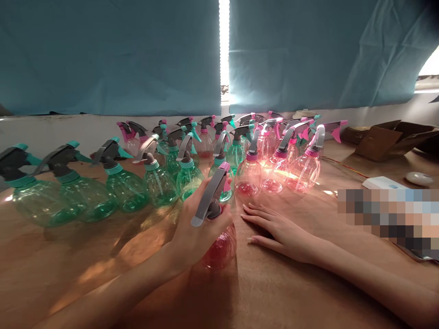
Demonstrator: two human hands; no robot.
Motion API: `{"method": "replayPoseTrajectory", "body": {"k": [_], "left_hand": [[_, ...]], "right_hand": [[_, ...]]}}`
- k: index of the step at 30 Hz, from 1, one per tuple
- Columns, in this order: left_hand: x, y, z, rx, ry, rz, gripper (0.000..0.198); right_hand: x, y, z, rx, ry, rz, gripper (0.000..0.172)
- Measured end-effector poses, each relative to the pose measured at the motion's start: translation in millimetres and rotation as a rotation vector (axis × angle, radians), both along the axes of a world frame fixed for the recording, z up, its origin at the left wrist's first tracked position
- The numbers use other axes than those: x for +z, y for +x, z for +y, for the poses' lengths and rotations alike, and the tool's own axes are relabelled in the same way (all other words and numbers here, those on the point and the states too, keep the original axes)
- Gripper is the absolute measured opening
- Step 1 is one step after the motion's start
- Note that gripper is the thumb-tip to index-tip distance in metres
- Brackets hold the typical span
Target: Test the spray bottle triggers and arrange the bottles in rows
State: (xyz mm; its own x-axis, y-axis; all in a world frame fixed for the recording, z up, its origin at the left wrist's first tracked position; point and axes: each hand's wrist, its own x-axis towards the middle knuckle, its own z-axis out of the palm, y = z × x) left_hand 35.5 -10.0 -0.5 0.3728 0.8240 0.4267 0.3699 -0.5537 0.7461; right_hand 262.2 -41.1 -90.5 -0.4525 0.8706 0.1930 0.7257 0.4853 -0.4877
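My left hand [194,228] is wrapped round the neck of a pink spray bottle [221,249] with a grey trigger and pink nozzle, which stands on the brown table [274,292]. My right hand [276,228] lies flat on the table just right of that bottle, fingers stretched out and pointing left, holding nothing. Behind my hands stand rows of spray bottles: green ones [126,187] with teal and grey heads on the left, pink ones [303,169] with pink and grey heads on the right.
Blue curtains [109,55] hang behind the table with a bright gap between them. At the far right lie brown cardboard pieces [384,139], a white flat box [384,183] and a white oval object [419,178]. A thin cord [343,165] runs past the pink bottles.
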Motion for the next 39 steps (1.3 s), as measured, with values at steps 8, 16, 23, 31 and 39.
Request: {"method": "replayPoseTrajectory", "body": {"k": [8,16,23,31,39], "left_hand": [[2.0,-0.5,1.5,0.009,-0.030,0.010,0.029],[0.8,0.5,1.3,0.003,-0.002,-0.004,0.025],[0.7,0.0,0.8,-0.004,-0.038,-0.013,0.031],[-1.0,0.6,2.4,0.017,0.000,-0.001,0.039],[-1.2,0.4,2.0,0.025,-0.007,-0.013,0.036]], "right_hand": [[4.0,-2.1,-0.4,0.003,-0.019,-0.044,0.063],[0.7,-0.6,-0.5,-0.001,-0.016,-0.058,0.063],[2.4,-1.6,-0.2,0.002,-0.032,-0.068,0.064],[3.3,-1.6,-0.4,0.003,-0.042,-0.087,0.066],[3.3,-1.5,0.1,0.003,-0.040,-0.092,0.067]]}}
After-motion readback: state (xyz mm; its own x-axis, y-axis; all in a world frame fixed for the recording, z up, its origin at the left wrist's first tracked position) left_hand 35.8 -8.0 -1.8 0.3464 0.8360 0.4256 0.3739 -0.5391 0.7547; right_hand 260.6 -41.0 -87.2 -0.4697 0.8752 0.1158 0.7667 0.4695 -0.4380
